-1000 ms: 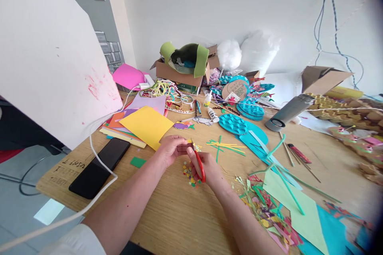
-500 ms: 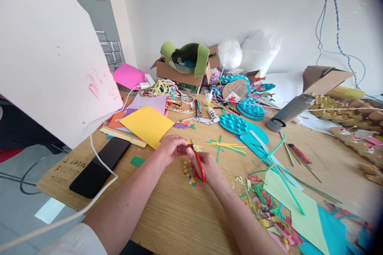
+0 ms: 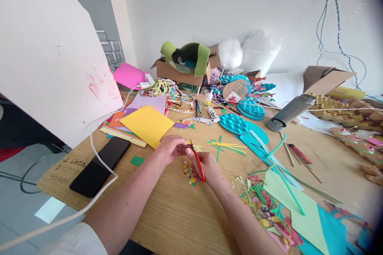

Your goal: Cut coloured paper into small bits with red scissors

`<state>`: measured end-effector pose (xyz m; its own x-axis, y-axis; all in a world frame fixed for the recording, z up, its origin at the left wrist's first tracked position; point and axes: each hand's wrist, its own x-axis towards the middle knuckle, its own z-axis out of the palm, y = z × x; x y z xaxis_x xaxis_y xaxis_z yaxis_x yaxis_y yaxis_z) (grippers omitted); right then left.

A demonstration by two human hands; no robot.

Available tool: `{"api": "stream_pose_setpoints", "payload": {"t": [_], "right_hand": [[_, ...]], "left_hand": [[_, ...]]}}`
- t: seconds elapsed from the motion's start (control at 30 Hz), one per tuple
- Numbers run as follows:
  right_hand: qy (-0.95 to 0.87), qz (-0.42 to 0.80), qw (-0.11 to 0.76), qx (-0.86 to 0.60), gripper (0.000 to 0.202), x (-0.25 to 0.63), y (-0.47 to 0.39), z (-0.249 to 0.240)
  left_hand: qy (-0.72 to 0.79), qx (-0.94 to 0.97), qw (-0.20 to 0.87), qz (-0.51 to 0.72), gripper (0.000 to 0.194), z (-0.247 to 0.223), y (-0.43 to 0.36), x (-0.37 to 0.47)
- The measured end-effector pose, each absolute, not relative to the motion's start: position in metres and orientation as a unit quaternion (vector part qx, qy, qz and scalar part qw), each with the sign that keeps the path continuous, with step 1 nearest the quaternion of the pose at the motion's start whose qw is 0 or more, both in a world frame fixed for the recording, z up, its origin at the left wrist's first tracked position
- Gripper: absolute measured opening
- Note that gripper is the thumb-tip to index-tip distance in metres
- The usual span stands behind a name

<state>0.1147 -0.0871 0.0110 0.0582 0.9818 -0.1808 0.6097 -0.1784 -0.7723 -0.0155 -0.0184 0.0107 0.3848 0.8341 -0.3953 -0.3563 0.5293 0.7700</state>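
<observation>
Right hand (image 3: 206,167) has its grip closed through the red scissors (image 3: 199,163), blades angled up toward the left hand (image 3: 170,149), which pinches a small paper scrap (image 3: 189,142) at the blade tips. Both hover over the desk (image 3: 179,215), so cuttings fall onto the confetti pile (image 3: 189,173).

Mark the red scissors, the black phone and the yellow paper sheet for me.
red scissors (image 3: 200,166), head view, on the red handle.
black phone (image 3: 100,166), head view, middle of the dark screen.
yellow paper sheet (image 3: 146,124), head view, centre of the top sheet.
</observation>
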Motion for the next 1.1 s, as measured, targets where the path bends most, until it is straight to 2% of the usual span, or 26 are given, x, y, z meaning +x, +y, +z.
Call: {"api": "stream_pose_setpoints", "payload": {"t": [0.8,1.1], "right_hand": [[-0.569,0.363,0.279,-0.683,0.063,0.117,-0.085,0.006],[-0.581,0.365,0.301,-0.662,0.065,0.115,-0.085,0.003]], "left_hand": [[0.407,0.296,0.772,0.388,0.007,0.01,-0.02,-0.014],[0.387,0.199,0.783,0.444,0.008,0.01,-0.027,-0.007]]}}
